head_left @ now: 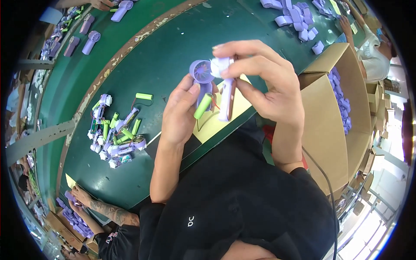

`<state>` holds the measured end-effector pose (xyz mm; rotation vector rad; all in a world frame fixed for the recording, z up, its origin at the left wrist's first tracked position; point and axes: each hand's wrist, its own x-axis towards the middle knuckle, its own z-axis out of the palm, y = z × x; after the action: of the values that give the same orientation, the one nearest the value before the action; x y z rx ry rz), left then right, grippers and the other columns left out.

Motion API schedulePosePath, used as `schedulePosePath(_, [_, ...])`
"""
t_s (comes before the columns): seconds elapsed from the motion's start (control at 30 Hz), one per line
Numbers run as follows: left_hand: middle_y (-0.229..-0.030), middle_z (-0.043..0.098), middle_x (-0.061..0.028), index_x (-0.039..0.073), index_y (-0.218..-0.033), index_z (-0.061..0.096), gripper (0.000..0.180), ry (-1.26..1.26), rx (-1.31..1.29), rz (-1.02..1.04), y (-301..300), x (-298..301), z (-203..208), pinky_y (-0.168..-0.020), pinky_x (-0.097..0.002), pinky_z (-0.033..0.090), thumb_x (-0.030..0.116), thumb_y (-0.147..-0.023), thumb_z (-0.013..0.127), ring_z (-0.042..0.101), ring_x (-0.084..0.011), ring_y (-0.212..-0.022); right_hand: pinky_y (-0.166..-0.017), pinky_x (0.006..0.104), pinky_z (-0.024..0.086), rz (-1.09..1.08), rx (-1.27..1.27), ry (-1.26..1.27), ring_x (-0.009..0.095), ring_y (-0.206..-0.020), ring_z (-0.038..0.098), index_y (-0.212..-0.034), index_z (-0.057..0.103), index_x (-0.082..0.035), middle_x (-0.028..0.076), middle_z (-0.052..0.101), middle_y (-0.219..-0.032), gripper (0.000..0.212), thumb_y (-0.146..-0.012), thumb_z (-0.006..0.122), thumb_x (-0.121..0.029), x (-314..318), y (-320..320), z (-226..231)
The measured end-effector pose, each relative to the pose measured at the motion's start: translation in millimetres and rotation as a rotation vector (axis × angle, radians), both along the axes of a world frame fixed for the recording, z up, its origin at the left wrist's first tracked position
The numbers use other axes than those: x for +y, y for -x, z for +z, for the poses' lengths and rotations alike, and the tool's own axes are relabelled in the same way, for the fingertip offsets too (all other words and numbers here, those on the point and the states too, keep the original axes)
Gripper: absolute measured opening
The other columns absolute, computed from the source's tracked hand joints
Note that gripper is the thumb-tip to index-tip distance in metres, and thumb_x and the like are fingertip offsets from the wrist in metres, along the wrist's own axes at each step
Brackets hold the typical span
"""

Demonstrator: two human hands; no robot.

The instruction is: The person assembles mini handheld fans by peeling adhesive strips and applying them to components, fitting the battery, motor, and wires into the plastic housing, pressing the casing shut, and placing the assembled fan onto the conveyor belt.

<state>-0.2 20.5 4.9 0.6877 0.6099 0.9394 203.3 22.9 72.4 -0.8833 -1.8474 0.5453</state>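
My left hand (178,110) is closed around a purple handheld-fan housing half (201,71), its round grille ring facing up. In my right hand (275,82), thumb and fingers grip a second fan part (226,97), a slim purple handle piece with a white round fan head at its top. The two parts are side by side and look close to touching at the ring; whether they meet is hard to see. A green battery cell (203,106) on thin wires dangles between them. Below lies a yellow sheet (242,103) on the green table.
Left of my hands lies a pile of fan inserts with green batteries (119,134). A cardboard box (323,130) of purple parts stands at my right. More purple parts (297,19) lie far right. Fans (91,42) rest beyond the table's worn rim. A co-worker's hands (82,197) work lower left.
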Motion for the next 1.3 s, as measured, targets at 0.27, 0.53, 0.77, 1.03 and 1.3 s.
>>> schedulePosePath(0.27, [-0.111, 0.066, -0.0085, -0.003, -0.145, 0.047, 0.047, -0.025, -0.141, -0.167, 4.8, -3.0, -4.1, -0.077, -0.0268, 0.049, 0.026, -0.108, 0.052, 0.060, -0.0130, -0.087, -0.081, 0.0324, 0.059, -0.120, -0.048, -0.038, 0.026, -0.100, 0.072, -0.104, 0.073, -0.006, 0.010, 0.072, -0.121, 0.039, -0.075, 0.066, 0.018, 13.8, -5.1, -16.9])
schedulePosePath(0.53, [-0.105, 0.064, -0.0080, -0.001, -0.145, 0.046, 0.046, 0.015, -0.131, -0.133, 7.0, -6.2, -4.9, -0.066, -0.0253, 0.045, 0.026, -0.108, 0.050, 0.059, -0.0120, -0.084, -0.080, 0.0325, 0.060, -0.138, -0.042, -0.085, 0.025, -0.099, 0.072, -0.106, 0.073, -0.006, 0.010, 0.072, -0.120, 0.040, -0.075, 0.065, 0.019, 14.5, -1.4, -14.4])
schedulePosePath(0.77, [-0.104, 0.061, -0.0051, 0.001, -0.148, 0.043, 0.053, 0.019, -0.112, -0.155, 9.7, -7.1, -9.1, -0.060, -0.0225, 0.039, 0.013, -0.099, 0.061, 0.056, -0.0091, -0.081, -0.081, 0.0321, 0.060, -0.158, -0.047, -0.076, 0.024, -0.098, 0.072, -0.107, 0.074, -0.006, 0.010, 0.072, -0.120, 0.041, -0.076, 0.064, 0.019, 15.8, 0.7, -16.0])
schedulePosePath(1.03, [-0.112, 0.058, -0.0081, 0.006, -0.165, 0.018, 0.079, -0.110, -0.066, -0.127, 5.1, -10.5, -11.5, -0.064, -0.0238, 0.040, 0.015, -0.101, 0.065, 0.056, -0.0120, -0.087, -0.082, 0.0318, 0.060, -0.133, -0.012, -0.048, 0.024, -0.099, 0.073, -0.107, 0.074, -0.007, 0.010, 0.071, -0.122, 0.040, -0.078, 0.064, 0.018, 17.6, 16.2, -16.6])
schedulePosePath(1.3, [-0.117, 0.057, -0.0116, 0.007, -0.164, 0.023, 0.082, -0.003, -0.083, -0.009, 3.1, -11.4, -5.6, -0.056, -0.0222, 0.032, 0.022, -0.098, 0.068, 0.058, -0.0161, -0.085, -0.084, 0.0304, 0.059, -0.169, 0.054, -0.072, 0.023, -0.102, 0.072, -0.107, 0.074, -0.006, 0.011, 0.072, -0.121, 0.039, -0.076, 0.068, 0.019, 14.4, 9.1, -28.1])
